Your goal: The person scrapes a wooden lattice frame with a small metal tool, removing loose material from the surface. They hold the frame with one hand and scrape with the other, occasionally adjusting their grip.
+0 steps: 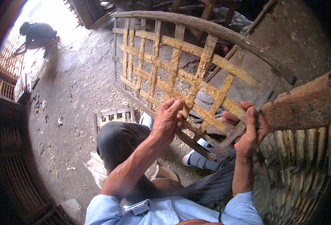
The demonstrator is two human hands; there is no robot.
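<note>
A wooden lattice panel (171, 66) leans across in front of me, its crossed slats coated with patchy yellow, crusty material. Worn grey wood frames it, with a long curved rail along the top. My right hand (250, 129) grips the panel's right edge, thumb in front and fingers reaching behind. At the lower middle of the lattice, my left hand (168, 117) is closed in a pinch against the slats. Whatever lies between its fingertips is hidden.
A small slatted wooden piece (114, 114) lies on the floor beyond my knee (114, 140). To the right are a thick timber (300, 103) and stacked wooden strips (298, 157). Another person (37, 35) crouches at the far left by slatted panels. Chips litter the ground (71, 112).
</note>
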